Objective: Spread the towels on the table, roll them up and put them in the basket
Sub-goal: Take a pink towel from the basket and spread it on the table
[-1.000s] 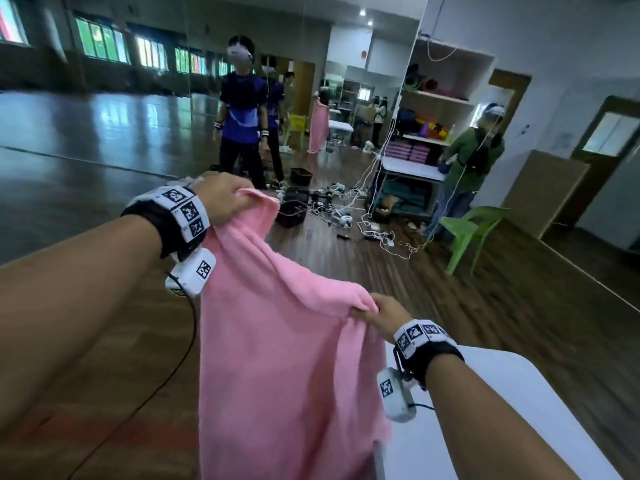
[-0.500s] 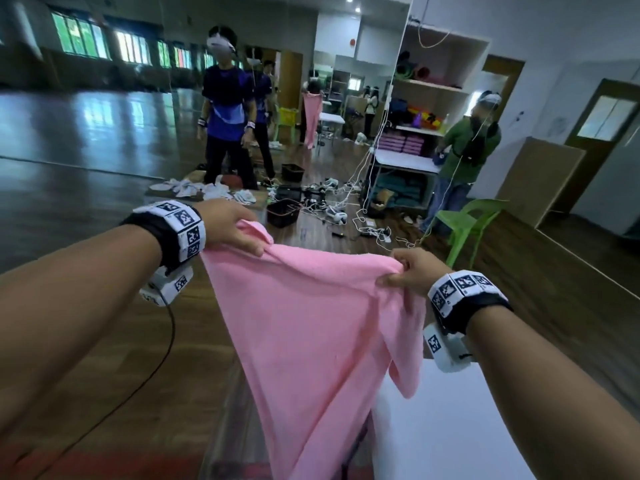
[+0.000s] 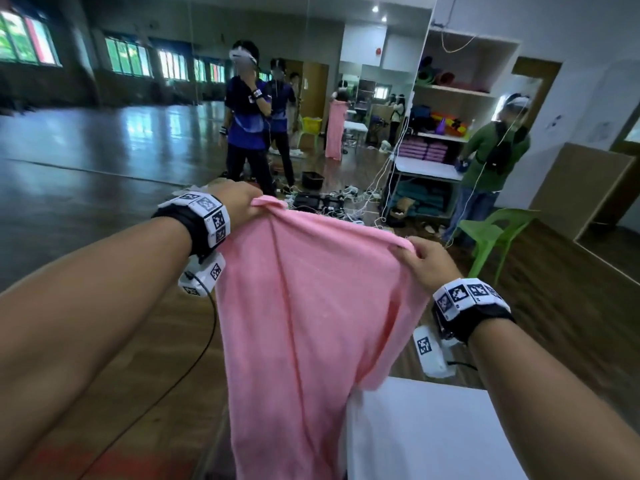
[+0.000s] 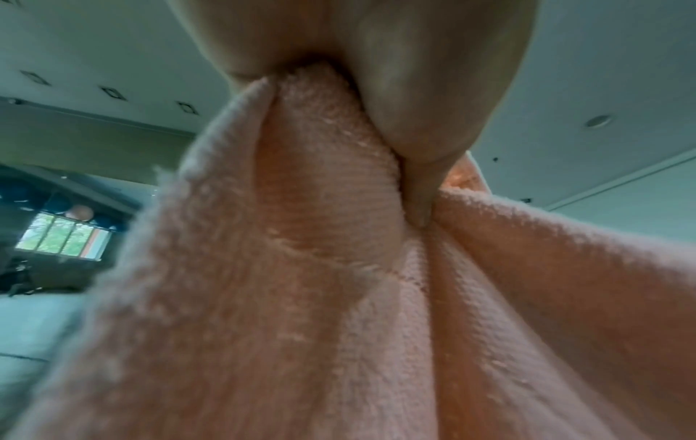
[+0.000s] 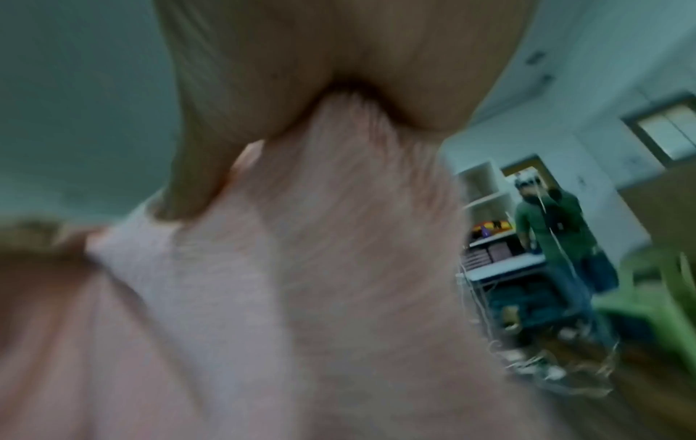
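Towel: one pink towel (image 3: 311, 327) is held up in the air by its upper edge, which spans from one hand to the other and sags slightly between them. The body hangs straight down in soft vertical folds. Its lower part drapes in front of the near-left corner of the counter; whether it touches the counter cannot be told.
Left hand: the left hand (image 3: 239, 199) grips the upper left corner of the towel, and is the higher of the two. In the left wrist view the thumb and fingers (image 4: 421, 98) are curled and pinching a bunched fold of cloth.
Right hand: the right hand (image 3: 427, 259) grips the upper right corner, lower than the left. The right wrist view is blurred, but the fingers (image 5: 211, 143) are plainly closed on the fabric.
Counter: a white counter (image 3: 433, 431) sits at lower right, beneath the right forearm.
Wrists: each wrist carries a black band with printed square markers and a small white camera unit below it.
Surroundings: dark wooden floor, a green plastic chair (image 3: 491, 237) to the right, well apart from the towel, and a person in a green top (image 3: 491, 154) standing at a shelf unit beyond it.
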